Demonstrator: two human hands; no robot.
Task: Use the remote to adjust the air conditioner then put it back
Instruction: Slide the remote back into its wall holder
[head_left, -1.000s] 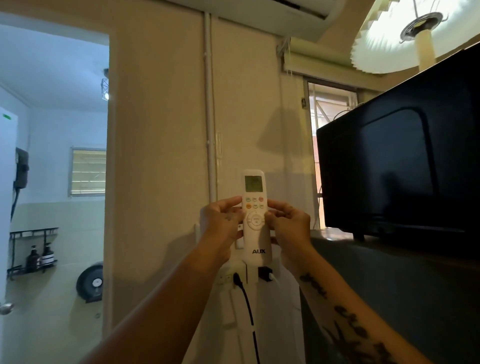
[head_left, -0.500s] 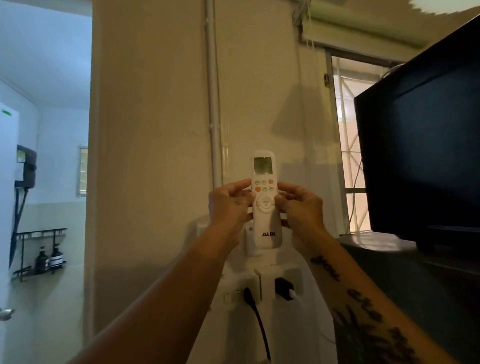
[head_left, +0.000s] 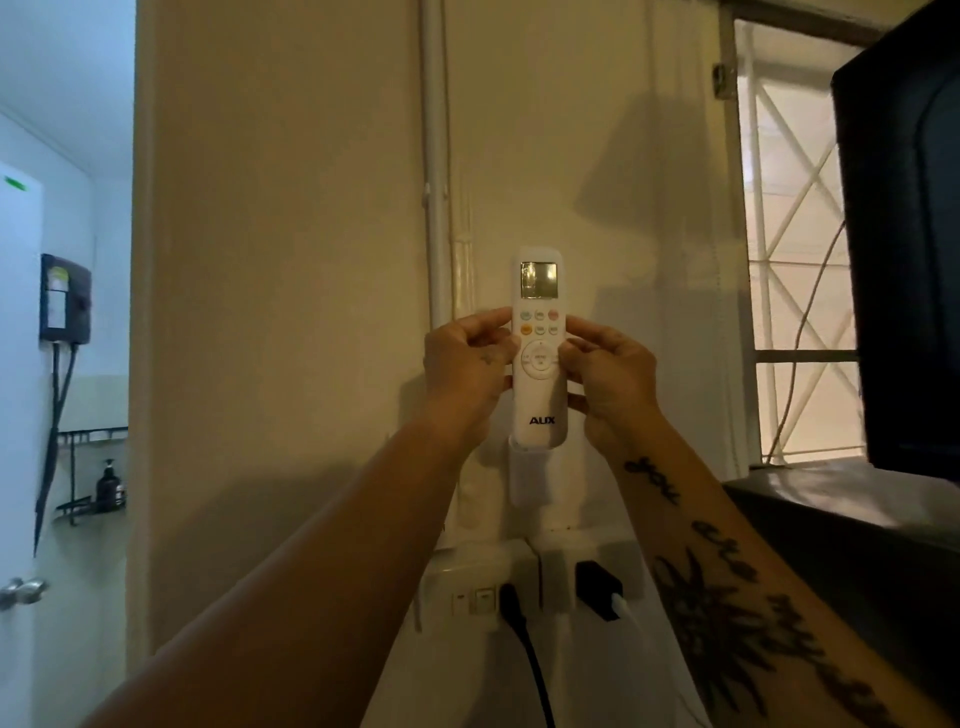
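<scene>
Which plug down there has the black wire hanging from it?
The left black plug, by the small switches, has the black wire hanging down. The right one is a boxy block with a white cable.

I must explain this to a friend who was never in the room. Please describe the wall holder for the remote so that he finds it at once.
Find the cream wall with a white pipe running down it, left of the window. Below the pipe, above the power sockets, sits the white holder, directly under the AUX remote that the left hand and right hand grip. Unlike the sockets, it is a plain pocket without plugs.
</scene>
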